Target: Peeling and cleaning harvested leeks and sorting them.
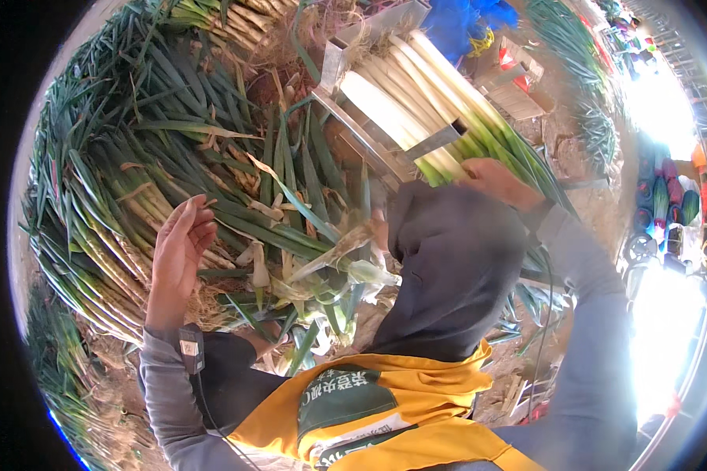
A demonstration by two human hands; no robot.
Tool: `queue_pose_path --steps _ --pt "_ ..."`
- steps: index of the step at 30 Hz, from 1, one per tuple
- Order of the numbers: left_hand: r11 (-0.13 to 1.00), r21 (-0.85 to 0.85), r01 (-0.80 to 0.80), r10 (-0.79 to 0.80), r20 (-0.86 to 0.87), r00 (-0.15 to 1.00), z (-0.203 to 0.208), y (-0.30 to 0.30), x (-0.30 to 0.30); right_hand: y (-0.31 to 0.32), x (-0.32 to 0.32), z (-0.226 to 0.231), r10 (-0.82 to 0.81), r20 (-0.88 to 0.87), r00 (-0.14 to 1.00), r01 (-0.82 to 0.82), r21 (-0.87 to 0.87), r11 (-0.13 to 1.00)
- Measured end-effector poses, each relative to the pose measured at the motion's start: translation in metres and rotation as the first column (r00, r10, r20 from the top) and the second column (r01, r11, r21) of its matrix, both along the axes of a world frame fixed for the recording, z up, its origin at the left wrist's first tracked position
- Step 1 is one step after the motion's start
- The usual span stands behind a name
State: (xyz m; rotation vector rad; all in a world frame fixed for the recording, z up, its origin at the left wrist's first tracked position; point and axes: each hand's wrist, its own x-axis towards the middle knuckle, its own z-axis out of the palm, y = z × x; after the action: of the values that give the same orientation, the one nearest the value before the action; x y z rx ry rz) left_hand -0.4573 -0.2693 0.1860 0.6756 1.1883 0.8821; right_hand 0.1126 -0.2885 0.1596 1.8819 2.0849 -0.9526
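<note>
My right hand (501,184) is closed over the green part of a bundle of long green onions (428,94), just past the metal bar that crosses them. Their peeled white shafts lie side by side in a metal rack (361,145), roots toward its far end. My left hand (184,250) is raised over a heap of unpeeled green onions (126,212). Its fingers are loosely bent and apart, and I see nothing held in them. Torn leaves and stripped outer skins (330,263) lie between my two hands.
A blue plastic bag (467,23) lies beyond the rack, with a cardboard box (518,90) to its right. More green onions (569,51) are on the ground at the far right. My dark-clothed knee (456,267) rises close to the rack. A thin cable hangs beside my right arm.
</note>
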Motion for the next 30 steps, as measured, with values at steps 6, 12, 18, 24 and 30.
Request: queue_pose_path --steps 6,12,18,24,30 --pt "0.998 -0.050 0.037 -0.037 0.001 0.999 -0.004 0.001 0.010 -0.016 -0.018 -0.005 0.033 0.003 0.999 -0.033 0.270 0.962" --pt "0.998 -0.028 0.058 -0.058 -0.001 0.998 0.025 0.000 0.019 -0.016 -0.030 -0.016 -0.022 0.155 0.988 -0.012 0.213 0.977" --pt "0.999 0.030 -0.037 0.038 -0.004 0.999 0.034 -0.005 -0.003 -0.010 -0.019 -0.023 -0.022 0.153 0.988 -0.007 0.184 0.983" --pt "0.957 0.270 -0.106 0.076 0.120 0.990 0.087 -0.027 -0.046 0.035 -0.017 0.098 -0.316 -0.179 0.932 0.361 0.381 0.851" --pt "0.933 0.229 -0.279 0.222 0.245 0.944 0.071 -0.039 -0.071 0.132 -0.177 0.136 -0.059 -0.486 0.872 0.207 0.255 0.945"
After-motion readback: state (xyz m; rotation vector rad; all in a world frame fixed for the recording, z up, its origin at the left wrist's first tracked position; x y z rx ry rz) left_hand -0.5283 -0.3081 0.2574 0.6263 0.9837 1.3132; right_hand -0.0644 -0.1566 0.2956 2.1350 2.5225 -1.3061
